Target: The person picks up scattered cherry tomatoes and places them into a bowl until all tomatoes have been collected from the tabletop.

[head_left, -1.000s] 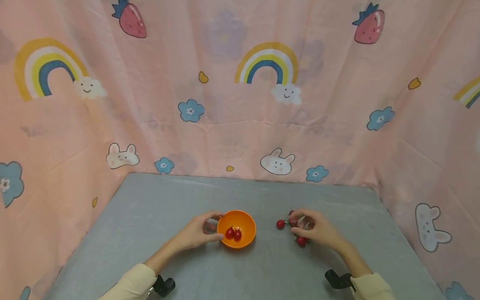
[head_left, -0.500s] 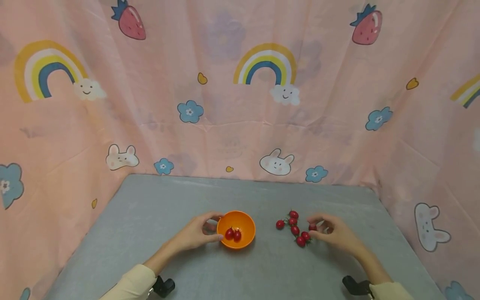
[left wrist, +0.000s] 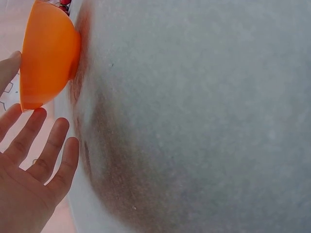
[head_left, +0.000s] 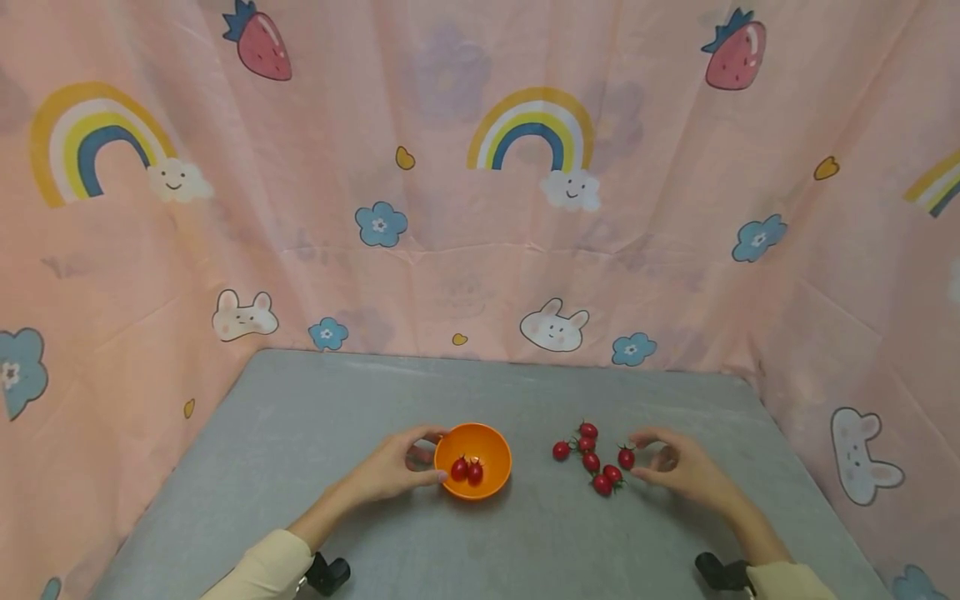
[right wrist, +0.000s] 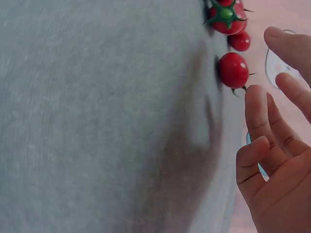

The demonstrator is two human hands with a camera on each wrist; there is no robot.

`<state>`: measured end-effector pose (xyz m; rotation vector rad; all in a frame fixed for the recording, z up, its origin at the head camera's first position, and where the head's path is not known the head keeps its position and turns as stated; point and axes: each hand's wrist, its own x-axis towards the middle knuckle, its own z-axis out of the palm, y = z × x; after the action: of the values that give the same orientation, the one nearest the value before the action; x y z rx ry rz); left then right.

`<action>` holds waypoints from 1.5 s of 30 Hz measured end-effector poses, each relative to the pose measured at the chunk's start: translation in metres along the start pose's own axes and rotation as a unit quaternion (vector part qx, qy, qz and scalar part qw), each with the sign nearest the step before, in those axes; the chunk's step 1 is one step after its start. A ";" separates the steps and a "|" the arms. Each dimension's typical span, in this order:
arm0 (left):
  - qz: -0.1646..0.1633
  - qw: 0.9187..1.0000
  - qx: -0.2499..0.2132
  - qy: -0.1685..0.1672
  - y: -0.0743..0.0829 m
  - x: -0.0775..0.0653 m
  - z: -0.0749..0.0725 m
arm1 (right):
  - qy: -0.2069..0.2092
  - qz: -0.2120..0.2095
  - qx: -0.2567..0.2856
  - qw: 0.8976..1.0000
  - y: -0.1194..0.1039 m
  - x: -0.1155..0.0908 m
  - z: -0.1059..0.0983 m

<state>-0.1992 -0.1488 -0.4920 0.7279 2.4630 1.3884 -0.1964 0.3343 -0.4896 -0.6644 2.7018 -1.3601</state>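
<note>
An orange bowl (head_left: 491, 437) stands on the grey table, with two cherry tomatoes (head_left: 467, 471) inside. My left hand (head_left: 397, 462) holds the bowl's left side, thumb at the near rim and fingers at the far rim. In the left wrist view, the left fingertips (left wrist: 38, 115) meet the bowl (left wrist: 48, 53) at its edge. My right hand (head_left: 682, 467) is spread beside a single cherry tomato (head_left: 626, 457), just to its right, and nothing is between thumb and fingers. The right wrist view shows this hand (right wrist: 277, 165) with fingers apart, below the red tomatoes (right wrist: 233, 70).
Several more cherry tomatoes (head_left: 591, 462) with green stems lie in a loose group between the bowl and my right hand. A pink printed curtain (head_left: 450, 275) encloses the back and sides of the grey table (head_left: 360, 383).
My right hand has moved right, from over the tomato group to beyond the single tomato, which now shows fully on the table. The left hand and bowl stay in place.
</note>
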 end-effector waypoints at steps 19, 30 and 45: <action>0.009 1.000 0.009 -0.004 0.000 0.001 0.001 | -0.021 0.051 -0.013 0.998 0.021 0.012 0.007; 0.007 1.000 0.008 -0.008 0.000 0.002 0.000 | -0.012 0.005 -0.030 0.999 0.024 0.015 0.006; 0.013 1.000 0.000 -0.005 -0.001 0.001 -0.001 | 0.007 0.038 0.011 0.999 0.014 0.012 0.007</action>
<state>-0.2011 -0.1491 -0.4927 0.7678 2.4544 1.3902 -0.2108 0.3310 -0.5030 -0.5474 2.6881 -1.3796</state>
